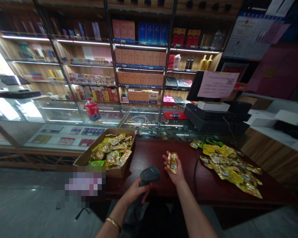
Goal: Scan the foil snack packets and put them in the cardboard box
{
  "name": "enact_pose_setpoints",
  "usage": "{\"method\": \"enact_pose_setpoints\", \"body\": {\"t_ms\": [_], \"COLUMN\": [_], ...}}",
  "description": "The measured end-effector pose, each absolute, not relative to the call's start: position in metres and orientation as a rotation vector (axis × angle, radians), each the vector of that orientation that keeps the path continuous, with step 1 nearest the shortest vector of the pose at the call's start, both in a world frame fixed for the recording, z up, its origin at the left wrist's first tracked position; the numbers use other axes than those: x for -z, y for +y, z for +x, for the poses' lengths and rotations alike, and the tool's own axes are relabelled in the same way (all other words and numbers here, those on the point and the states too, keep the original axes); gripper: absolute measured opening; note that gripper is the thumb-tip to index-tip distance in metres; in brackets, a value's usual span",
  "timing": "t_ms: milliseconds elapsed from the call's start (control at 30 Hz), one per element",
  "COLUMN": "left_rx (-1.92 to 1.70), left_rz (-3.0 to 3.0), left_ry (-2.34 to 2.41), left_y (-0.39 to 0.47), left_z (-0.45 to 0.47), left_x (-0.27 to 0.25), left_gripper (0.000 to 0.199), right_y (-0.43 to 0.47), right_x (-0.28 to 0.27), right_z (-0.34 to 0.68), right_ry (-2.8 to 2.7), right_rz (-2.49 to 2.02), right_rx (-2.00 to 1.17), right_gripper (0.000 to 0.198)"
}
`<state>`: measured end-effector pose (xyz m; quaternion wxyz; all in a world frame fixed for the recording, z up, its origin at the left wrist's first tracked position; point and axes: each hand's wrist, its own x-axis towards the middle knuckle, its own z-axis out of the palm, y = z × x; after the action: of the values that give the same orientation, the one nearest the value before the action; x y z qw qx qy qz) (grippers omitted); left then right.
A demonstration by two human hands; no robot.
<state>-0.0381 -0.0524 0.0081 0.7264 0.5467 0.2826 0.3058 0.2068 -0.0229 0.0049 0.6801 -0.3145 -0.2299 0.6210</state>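
My left hand [135,191] is wrapped round the handle of a dark grey barcode scanner [150,175], whose head points toward my other hand. In my right hand [177,173], palm up with the fingers curled, is a small gold foil snack packet [173,162]. A cardboard box [125,170] full of similar gold, yellow and green packets stands on the table, left of the scanner. On the right side lies a loose pile of packets [228,162], mostly gold and yellow.
Both piles rest on a dark red table [149,152]. Behind it are glass display counters [109,112] with a red-labelled bottle [92,109], and a monitor [196,86]. A black cable [196,175] crosses the table. Stocked shelves [139,67] line the wall. A blurred-out patch covers the lower left.
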Motion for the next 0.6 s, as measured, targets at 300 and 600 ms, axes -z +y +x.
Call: {"method": "enact_pose_setpoints", "body": {"t_ms": [300, 600], "left_rx": [-0.871, -0.918], "left_rz": [1.100, 0.985], "left_ry": [0.776, 0.802], "left_y": [-0.052, -0.046], "left_z": [-0.027, -0.029], "left_x": [0.005, 0.013], "left_gripper": [0.053, 0.061], "right_y": [-0.017, 0.024], "right_x": [0.004, -0.095], "right_z": [0.210, 0.159], "right_ry": [-0.358, -0.631], "right_rz": [-0.818, -0.931], "right_rx": [-1.357, -1.347], "right_gripper": [0.048, 0.029]}}
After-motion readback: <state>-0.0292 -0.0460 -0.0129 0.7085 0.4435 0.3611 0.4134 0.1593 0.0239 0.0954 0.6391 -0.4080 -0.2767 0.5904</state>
